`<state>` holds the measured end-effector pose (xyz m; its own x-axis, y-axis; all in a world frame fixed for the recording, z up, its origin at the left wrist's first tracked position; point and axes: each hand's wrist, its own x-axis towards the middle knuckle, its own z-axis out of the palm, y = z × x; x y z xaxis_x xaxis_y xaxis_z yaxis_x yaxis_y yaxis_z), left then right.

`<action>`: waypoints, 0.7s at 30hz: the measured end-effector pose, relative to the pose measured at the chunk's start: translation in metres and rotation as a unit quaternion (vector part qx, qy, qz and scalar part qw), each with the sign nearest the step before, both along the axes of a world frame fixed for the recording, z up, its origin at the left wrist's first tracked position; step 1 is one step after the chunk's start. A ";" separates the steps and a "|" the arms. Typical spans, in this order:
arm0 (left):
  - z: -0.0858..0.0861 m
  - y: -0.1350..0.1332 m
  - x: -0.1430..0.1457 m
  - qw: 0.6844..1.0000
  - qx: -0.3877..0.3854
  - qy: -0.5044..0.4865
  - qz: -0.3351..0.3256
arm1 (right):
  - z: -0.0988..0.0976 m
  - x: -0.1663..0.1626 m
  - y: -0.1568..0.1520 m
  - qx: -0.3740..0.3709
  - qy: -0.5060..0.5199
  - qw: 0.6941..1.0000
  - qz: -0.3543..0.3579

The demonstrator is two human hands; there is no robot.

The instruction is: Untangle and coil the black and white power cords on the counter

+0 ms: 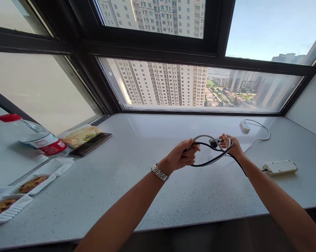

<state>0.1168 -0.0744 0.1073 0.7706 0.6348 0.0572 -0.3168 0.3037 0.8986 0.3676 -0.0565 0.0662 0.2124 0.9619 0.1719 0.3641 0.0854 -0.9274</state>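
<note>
Both my hands are raised above a speckled grey windowsill counter [121,168], holding looped cables between them. My left hand [183,155], with a metal watch on the wrist, is closed around a loop of black and grey cable [209,157]. My right hand [230,143] is closed on the other side of the loop, where a small dark plug or adapter [213,142] sits by the fingers. The black cable trails down along my right forearm.
A white power strip [245,126] with its white cord lies near the window at the right. A cream flat device [280,167] rests further right. At the left are a red-capped water bottle [37,138], a snack packet [80,135], a dark phone [91,144] and trays of cookies [32,183].
</note>
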 end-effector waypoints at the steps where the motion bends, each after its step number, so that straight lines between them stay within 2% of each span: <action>1: -0.008 0.004 -0.004 0.999 -0.015 -0.011 0.028 | -0.006 -0.006 -0.003 -0.006 0.080 0.997 0.017; 3: -0.022 0.010 -0.010 0.994 -0.042 -0.028 0.092 | -0.011 -0.015 -0.011 -0.025 0.180 0.982 0.051; 6: -0.036 0.016 -0.013 0.982 -0.072 -0.040 0.170 | -0.009 -0.024 -0.027 -0.057 0.242 0.963 0.108; 13: -0.054 0.009 0.002 0.965 -0.093 0.010 0.247 | -0.012 -0.031 -0.043 -0.038 0.354 0.921 0.158; 16: -0.061 0.003 0.013 0.962 -0.143 -0.026 0.231 | -0.019 -0.037 -0.047 -0.034 0.398 0.903 0.154; 21: -0.065 -0.005 0.028 0.958 -0.232 -0.106 0.129 | -0.028 -0.050 -0.055 -0.070 0.437 0.877 0.187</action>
